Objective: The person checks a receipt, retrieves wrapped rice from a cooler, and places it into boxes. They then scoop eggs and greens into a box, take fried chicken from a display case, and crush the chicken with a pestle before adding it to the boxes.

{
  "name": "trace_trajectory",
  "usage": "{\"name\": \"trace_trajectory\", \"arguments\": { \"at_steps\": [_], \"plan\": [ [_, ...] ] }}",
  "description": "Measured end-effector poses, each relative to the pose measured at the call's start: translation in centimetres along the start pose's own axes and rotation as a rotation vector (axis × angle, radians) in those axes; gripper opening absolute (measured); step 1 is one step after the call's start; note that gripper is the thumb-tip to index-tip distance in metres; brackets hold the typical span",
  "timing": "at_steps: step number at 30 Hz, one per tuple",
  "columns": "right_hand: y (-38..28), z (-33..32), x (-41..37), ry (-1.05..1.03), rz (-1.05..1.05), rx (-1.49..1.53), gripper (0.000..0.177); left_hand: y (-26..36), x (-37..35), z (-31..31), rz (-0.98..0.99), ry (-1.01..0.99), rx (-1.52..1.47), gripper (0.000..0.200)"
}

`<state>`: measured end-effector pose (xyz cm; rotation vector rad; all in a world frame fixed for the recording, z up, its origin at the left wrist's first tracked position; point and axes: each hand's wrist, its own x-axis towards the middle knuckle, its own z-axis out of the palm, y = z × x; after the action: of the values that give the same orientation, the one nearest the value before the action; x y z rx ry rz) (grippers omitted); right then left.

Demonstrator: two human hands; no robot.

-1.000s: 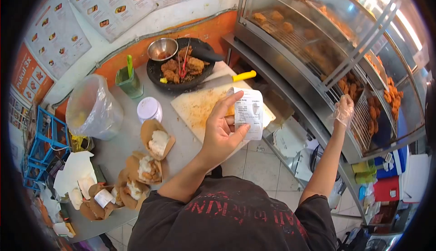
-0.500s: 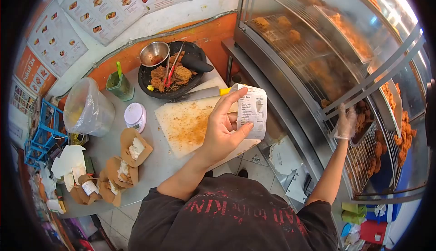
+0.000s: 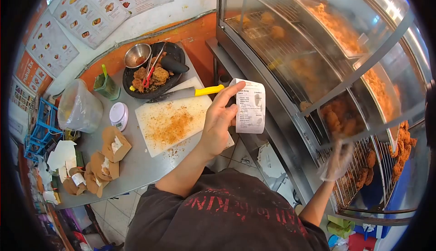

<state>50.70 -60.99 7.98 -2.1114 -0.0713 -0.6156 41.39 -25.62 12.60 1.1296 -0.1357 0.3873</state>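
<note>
Steel worktop (image 3: pixel 136 169) beside a glass warming cabinet (image 3: pixel 290 55): left hand (image 3: pixel 218 124) pinches a receipt (image 3: pixel 250 106) beyond the worktop's right edge. The gloved right hand (image 3: pixel 337 160), blurred and its grip unclear, reaches among fried chicken (image 3: pixel 338 117), apparently checking the order.

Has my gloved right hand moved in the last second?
Yes. The right hand has slid nearer the person along the display case's wire rack, away from the fried chicken pile.

Receipt (image 3: pixel 250 107): white, black print. Knife handle (image 3: pixel 209 90): yellow. Cutting board (image 3: pixel 175 121): white, orange-brown crumb speckle. Stone bowl (image 3: pixel 128 79): black. Tongs (image 3: pixel 146 76): red. Cup (image 3: pixel 106 86): green. Crate (image 3: pixel 43 128): blue. Takeaway boxes (image 3: pixel 113 142): kraft brown. Wall band (image 3: pixel 190 33): orange. T-shirt (image 3: pixel 236 219): black, red lettering. Fried chicken (image 3: pixel 338 117): golden-orange. Glove (image 3: pixel 337 162): translucent.
</note>
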Motion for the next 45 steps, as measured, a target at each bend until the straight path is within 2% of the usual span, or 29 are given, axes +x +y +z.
{"name": "trace_trajectory", "arguments": {
  "at_steps": [2,3,5,6,8,9,11,12,14,17,19,20,22,23,24,26,28,30,32,33,34,35,36,38,40,42,43,44,45],
  "plan": [
    [-1.9,-0.2,-2.2,0.375,-0.215,0.049,0.036,-0.1,0.5,0.0,-0.013,-0.011,-0.005,0.047],
    [-2.2,-0.6,-2.7,0.375,-0.213,0.045,0.036,-0.1,0.7,-0.1,-0.026,-0.023,-0.007,0.047],
    [-2.8,-1.0,-3.5,0.72,-0.601,-0.136,0.038,0.0,1.1,-0.4,-0.042,-0.03,-0.022,0.046],
    [-3.3,-0.8,-3.7,0.72,-0.601,-0.141,0.038,0.0,1.2,-0.5,-0.054,-0.036,-0.036,0.046],
    [-5.2,0.9,-3.7,0.542,-0.738,-0.149,0.037,0.4,1.3,-0.9,-0.058,-0.027,-0.041,0.046],
    [-7.5,2.9,-3.7,0.477,-0.69,-0.115,0.031,0.7,1.3,-1.3,-0.059,-0.015,-0.041,0.046],
    [-11.0,5.2,-3.1,0.218,-0.645,-0.338,0.017,1.2,1.3,-2.0,-0.055,0.009,-0.036,0.046],
    [-12.0,7.0,-2.4,0.182,-0.645,-0.365,0.015,1.5,1.1,-2.4,-0.06,0.031,-0.034,0.046],
    [-13.2,9.6,-0.6,0.015,-0.712,-0.314,0.023,2.1,0.8,-3.1,-0.054,0.07,-0.022,0.048],
    [-14.4,12.4,1.2,-0.003,-0.8,-0.282,0.024,2.8,0.3,-4.8,-0.039,0.123,-0.024,0.047],
    [-15.0,13.3,1.8,0.074,-0.748,-0.235,0.021,2.8,0.1,-5.8,-0.03,0.128,-0.038,0.045],
    [-15.1,13.7,1.8,0.096,-0.748,-0.237,0.021,2.6,0.3,-6.1,0.043,0.163,0.022,0.047],
    [-14.6,14.6,0.9,0.145,-0.671,-0.186,0.018,1.8,2.4,-6.4,0.204,0.202,0.129,0.065],
    [-14.5,14.9,0.1,0.135,-0.638,-0.163,0.015,0.5,4.1,-6.6,0.219,0.23,0.037,0.08],
    [-14.3,15.5,-0.9,0.112,-0.611,-0.182,0.014,-2.1,6.7,-7.0,0.297,0.25,0.008,0.08],
    [-12.2,17.0,-2.6,0.013,-0.579,-0.105,0.015,-7.9,11.8,-6.6,0.306,0.305,-0.082,0.063],
    [-10.0,18.6,-4.7,-0.134,-0.494,0.058,0.015,-14.3,16.4,-5.7,0.345,0.304,0.169,0.038],
    [-8.5,18.8,-6.6,-0.295,-0.516,0.025,0.016,-16.3,18.6,-2.9,0.404,0.404,0.358,0.015],
    [-7.0,18.1,-7.5,-0.407,-0.464,0.016,0.017,-18.7,19.7,-1.3,0.418,0.456,0.652,0.013],
    [-6.7,17.5,-7.7,-0.432,-0.425,0.012,0.017,-18.2,19.4,-0.7,0.456,0.417,0.586,0.017],
    [-5.8,16.9,-7.8,-0.411,-0.434,0.013,0.017,-19.4,19.5,-0.6,0.573,0.376,0.67,0.027],
    [-4.8,16.4,-7.9,-0.413,-0.383,0.03,0.017,-17.9,17.9,1.2,0.362,0.363,0.545,0.038],
    [-4.5,16.1,-7.6,-0.419,-0.331,0.049,0.017,-19.0,17.1,1.5,0.366,0.363,0.611,0.048],
    [-6.6,15.0,-6.1,-0.33,-0.292,0.086,0.017,-19.1,17.0,2.2,0.412,0.418,0.622,0.042],
    [-9.3,14.1,-4.5,-0.261,-0.244,0.124,0.016,-18.7,15.8,2.4,0.375,0.267,0.612,0.028],
    [-12.5,14.2,-1.9,-0.202,-0.301,0.352,0.014,-18.5,14.2,3.5,0.44,0.163,0.557,0.022],
    [-14.2,14.4,-0.5,-0.218,-0.441,0.271,0.014,-17.8,13.3,3.5,0.541,0.033,0.541,0.025],
    [-16.1,14.8,1.0,-0.23,-0.582,0.19,0.014,-19.6,11.6,3.8,0.389,-0.007,0.548,0.032],
    [-18.4,15.9,2.4,-0.257,-0.657,0.24,0.014,-21.0,10.4,3.5,0.384,-0.001,0.56,0.032]
  ]
}}
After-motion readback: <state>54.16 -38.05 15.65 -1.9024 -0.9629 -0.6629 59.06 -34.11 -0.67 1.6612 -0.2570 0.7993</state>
